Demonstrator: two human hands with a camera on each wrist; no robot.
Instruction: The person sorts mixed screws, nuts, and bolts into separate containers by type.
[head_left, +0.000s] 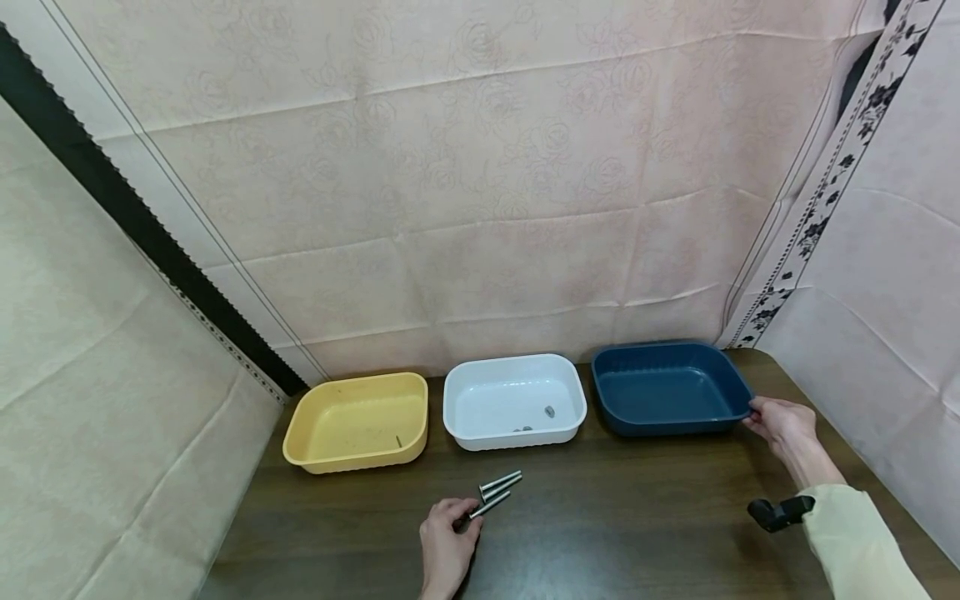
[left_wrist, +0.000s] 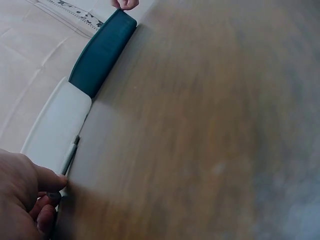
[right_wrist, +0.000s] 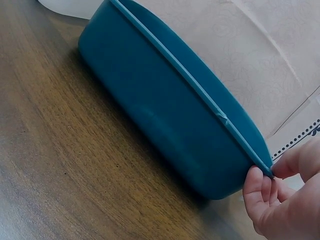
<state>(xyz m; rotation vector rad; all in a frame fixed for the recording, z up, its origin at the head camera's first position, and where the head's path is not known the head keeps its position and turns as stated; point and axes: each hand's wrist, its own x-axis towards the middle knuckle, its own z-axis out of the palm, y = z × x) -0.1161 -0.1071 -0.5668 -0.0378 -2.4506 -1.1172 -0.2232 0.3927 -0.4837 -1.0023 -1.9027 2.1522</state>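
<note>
In the head view my left hand (head_left: 447,537) is at the front middle of the table, pinching a silver bolt (head_left: 491,504) near its head end. More bolts (head_left: 501,483) lie right beside it, their shafts pointing away to the right. The left wrist view shows the thumb and fingers at the dark head, with the threaded shaft (left_wrist: 69,157) beyond them. At the far right, my right hand (head_left: 783,425) grips the near right corner of the dark blue tray (head_left: 667,429). Thumb and fingertips pinch its rim (right_wrist: 220,116) in the right wrist view.
A white tray (head_left: 513,438) holding small grey metal pieces (head_left: 550,411) stands left of the blue one. Further left is a yellow tray (head_left: 356,461) with a small thin piece (head_left: 398,441) inside. Pale cloth (head_left: 487,183) hangs behind and beside the wooden table (head_left: 622,500).
</note>
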